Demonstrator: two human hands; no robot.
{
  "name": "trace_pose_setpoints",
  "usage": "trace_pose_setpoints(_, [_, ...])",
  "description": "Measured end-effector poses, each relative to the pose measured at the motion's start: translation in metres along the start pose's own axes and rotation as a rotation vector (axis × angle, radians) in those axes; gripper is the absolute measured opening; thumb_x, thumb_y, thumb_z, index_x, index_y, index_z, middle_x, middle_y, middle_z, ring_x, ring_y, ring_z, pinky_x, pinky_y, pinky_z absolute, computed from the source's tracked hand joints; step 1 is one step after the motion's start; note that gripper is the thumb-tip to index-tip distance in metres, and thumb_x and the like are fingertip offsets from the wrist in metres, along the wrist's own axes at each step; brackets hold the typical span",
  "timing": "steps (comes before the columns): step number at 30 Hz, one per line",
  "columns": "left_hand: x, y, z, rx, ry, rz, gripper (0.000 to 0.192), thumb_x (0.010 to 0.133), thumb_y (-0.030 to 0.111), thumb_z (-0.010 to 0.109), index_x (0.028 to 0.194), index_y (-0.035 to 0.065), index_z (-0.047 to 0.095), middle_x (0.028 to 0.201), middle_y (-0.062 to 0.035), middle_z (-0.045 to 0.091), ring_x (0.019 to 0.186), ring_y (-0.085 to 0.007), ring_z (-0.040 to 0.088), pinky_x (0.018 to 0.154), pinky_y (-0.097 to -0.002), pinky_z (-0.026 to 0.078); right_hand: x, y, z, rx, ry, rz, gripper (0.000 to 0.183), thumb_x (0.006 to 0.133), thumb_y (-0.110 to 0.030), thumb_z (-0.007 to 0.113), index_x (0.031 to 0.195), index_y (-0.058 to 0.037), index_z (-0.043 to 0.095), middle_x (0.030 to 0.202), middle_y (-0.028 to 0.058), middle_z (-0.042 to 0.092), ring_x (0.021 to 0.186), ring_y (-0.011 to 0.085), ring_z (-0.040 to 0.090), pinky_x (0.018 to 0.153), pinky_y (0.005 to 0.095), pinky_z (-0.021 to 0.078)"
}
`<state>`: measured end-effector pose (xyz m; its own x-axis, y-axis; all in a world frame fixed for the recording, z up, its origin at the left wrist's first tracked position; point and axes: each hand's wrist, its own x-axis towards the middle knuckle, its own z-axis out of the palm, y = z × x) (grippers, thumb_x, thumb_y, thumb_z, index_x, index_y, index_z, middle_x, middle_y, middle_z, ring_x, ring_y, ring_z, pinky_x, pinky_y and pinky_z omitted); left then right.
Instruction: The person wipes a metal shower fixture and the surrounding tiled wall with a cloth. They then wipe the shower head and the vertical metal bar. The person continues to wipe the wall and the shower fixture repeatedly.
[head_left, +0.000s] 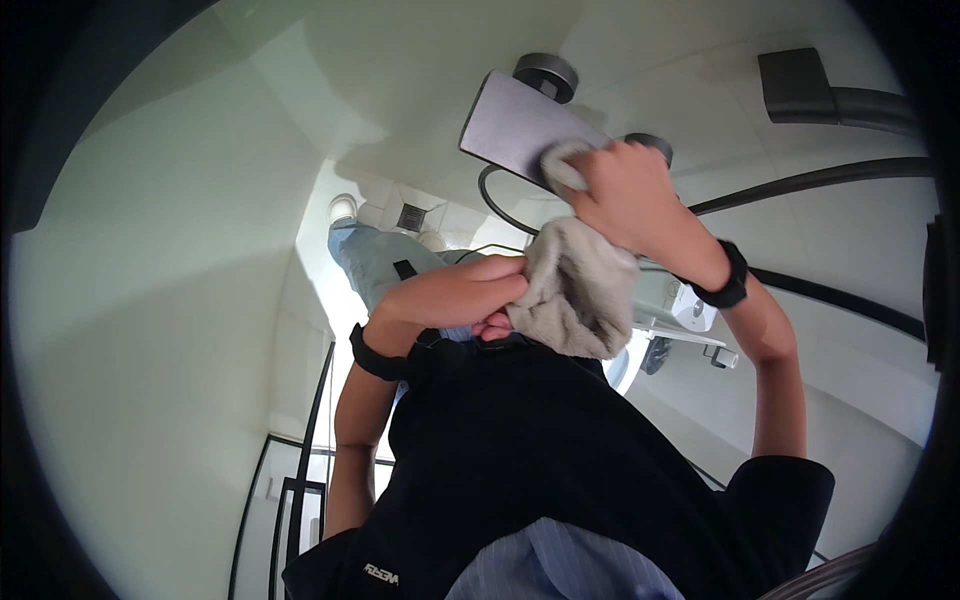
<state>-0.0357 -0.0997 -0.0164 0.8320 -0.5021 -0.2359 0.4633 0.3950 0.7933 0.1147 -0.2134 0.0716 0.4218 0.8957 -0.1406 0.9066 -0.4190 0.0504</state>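
Note:
A light grey-beige cloth hangs between my two hands in front of my chest. My right hand presses one bunched end of it on the right end of a flat metallic shelf on the wall. The cloth's lower edge is pinched in the fingers of my left hand, beside my waist. Round dark knobs sit behind the shelf, one by its back edge and another partly behind my right hand. Each wrist wears a black band.
A black hose curves from the right towards the shelf. At the upper right a dark fitting juts from the wall. A floor drain lies near my shoe. Black-framed glass stands at the lower left; a toilet is partly hidden behind me.

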Motion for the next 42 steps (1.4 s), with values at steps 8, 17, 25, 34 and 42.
trace_pose_setpoints(8, [0.004, 0.002, 0.007, -0.073, -0.088, -0.032, 0.017, 0.089, 0.017, 0.038, 0.084, 0.0014, 0.042, 0.062, -0.0028, 0.046, 0.051, -0.0096, 0.044, 0.048, -0.0237, 0.037, 0.012, -0.007, -0.009, -0.081, -0.081, -0.075, 0.016, 0.061, -0.015, 0.057, 0.059, 0.0001, 0.058, 0.055, 0.0175, 0.055, 0.053, 0.0348, 0.056, 0.049, 0.0406, 0.0449])
trace_pose_setpoints(17, [-0.029, 0.003, -0.022, -0.159, 0.181, 0.050, 0.017, 0.087, 0.012, 0.035, 0.086, -0.0002, 0.046, 0.056, -0.0012, 0.042, 0.045, -0.0081, 0.038, 0.042, -0.0218, 0.030, 0.071, -0.033, -0.007, 0.035, 0.096, -0.374, 0.015, 0.060, -0.017, 0.056, 0.058, -0.0017, 0.057, 0.055, 0.0156, 0.055, 0.053, 0.0324, 0.057, 0.047, 0.0401, 0.0446])
trace_pose_setpoints(25, [0.008, 0.001, -0.002, 0.054, -0.082, -0.060, 0.018, 0.088, 0.010, 0.036, 0.094, -0.0019, 0.047, 0.058, -0.0012, 0.045, 0.048, -0.0088, 0.043, 0.044, -0.0222, 0.034, -0.008, 0.000, -0.001, -0.039, -0.085, -0.083, 0.013, 0.054, -0.015, 0.056, 0.059, -0.0036, 0.057, 0.055, 0.0126, 0.055, 0.057, 0.0285, 0.058, 0.048, 0.0388, 0.0442])
trace_pose_setpoints(34, [-0.012, -0.007, -0.024, -0.031, 0.125, 0.009, 0.021, 0.086, 0.013, 0.038, 0.069, 0.0020, 0.041, 0.055, -0.0009, 0.041, 0.047, -0.0097, 0.041, 0.044, -0.0242, 0.034, 0.058, -0.036, -0.011, -0.005, -0.088, -0.316, 0.014, 0.053, -0.016, 0.058, 0.059, -0.0038, 0.059, 0.057, 0.0135, 0.057, 0.052, 0.0291, 0.056, 0.046, 0.0373, 0.0440])
trace_pose_setpoints(42, [-0.023, 0.001, -0.011, -0.141, 0.268, 0.045, 0.025, 0.089, 0.017, 0.034, 0.073, 0.0007, 0.044, 0.053, 0.0010, 0.037, 0.044, -0.0093, 0.033, 0.042, -0.0233, 0.027, 0.056, -0.023, -0.005, 0.096, 0.098, -0.171, 0.017, 0.063, -0.018, 0.055, 0.061, -0.0020, 0.060, 0.057, 0.0165, 0.057, 0.053, 0.0348, 0.057, 0.050, 0.0424, 0.0463])
